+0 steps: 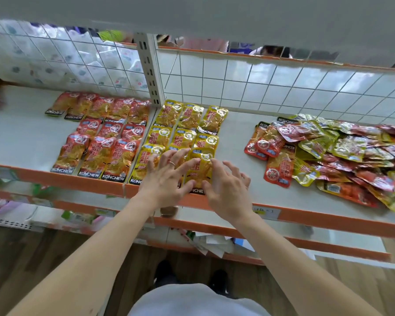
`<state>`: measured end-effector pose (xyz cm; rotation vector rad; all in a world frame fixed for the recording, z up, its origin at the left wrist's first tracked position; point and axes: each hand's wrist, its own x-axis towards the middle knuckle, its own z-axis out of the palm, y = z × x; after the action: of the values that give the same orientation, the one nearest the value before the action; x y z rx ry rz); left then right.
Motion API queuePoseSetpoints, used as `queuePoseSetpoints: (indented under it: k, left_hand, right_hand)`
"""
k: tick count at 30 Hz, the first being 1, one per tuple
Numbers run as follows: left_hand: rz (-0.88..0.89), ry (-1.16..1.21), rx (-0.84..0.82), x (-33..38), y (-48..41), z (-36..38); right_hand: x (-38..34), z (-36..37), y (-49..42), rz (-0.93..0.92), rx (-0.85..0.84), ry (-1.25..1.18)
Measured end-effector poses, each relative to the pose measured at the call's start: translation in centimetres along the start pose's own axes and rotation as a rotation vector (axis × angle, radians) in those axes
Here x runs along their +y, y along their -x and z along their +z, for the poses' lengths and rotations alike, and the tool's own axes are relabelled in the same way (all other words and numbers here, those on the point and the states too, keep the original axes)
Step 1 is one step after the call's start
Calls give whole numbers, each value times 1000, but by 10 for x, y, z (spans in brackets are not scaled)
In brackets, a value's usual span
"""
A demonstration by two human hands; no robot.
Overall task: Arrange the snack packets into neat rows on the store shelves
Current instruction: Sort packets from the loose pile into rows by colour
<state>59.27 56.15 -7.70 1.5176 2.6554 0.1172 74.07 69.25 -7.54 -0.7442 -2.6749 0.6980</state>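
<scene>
Our left hand (pixel 167 179) and right hand (pixel 228 190): fingers spread wide, pressing yellow packet (pixel 202 173) at shelf (pixel 237 137) front edge, gripping nothing. Risk: we drag toward 6 o'clock, packet slips off lip; shove toward 9 o'clock, neighbours (pixel 160 137) buckle. Pile (pixel 340 153) at 3 o'clock unsorted.
</scene>
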Motion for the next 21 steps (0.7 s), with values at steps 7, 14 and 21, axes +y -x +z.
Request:
queuePoseSetpoints:
  k: [7, 14, 21]
  left_hand:
    - [-11, 41, 14, 0, -4, -3]
    - [47, -70, -16, 0, -4, 0]
    - [52, -36, 0, 1, -3, -2]
  right_hand:
    - [9, -20, -51, 113, -26, -55]
    - [17, -20, -134, 100, -249, 156]
    - [13, -11, -152, 134, -297, 176]
